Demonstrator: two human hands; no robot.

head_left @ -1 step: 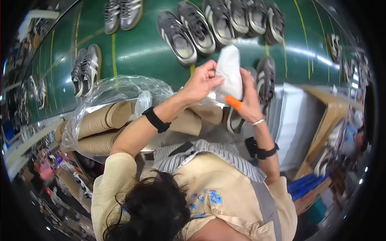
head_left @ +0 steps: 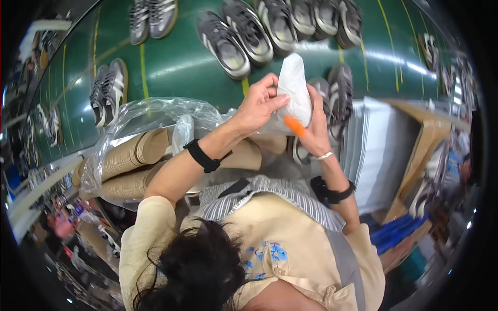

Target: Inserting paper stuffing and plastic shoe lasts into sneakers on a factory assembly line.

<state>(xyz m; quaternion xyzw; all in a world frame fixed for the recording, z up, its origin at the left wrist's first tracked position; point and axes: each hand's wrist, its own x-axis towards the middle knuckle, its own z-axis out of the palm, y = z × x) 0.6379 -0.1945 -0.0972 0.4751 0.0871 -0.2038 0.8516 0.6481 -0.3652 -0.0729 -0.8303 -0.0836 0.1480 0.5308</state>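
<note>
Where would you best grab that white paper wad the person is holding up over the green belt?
Probably around the lower half of the white paper wad, coming in from both sides. It stands upright and tapers to a narrow top, and the left hand and right hand already clasp its wider bottom, leaving the tip free.

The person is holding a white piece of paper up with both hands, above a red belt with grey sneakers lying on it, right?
Not quite: the belt is green, not red, as the head view shows. The rest holds: the left hand and the right hand both hold the white paper piece, and grey sneakers lie on the belt.
</note>
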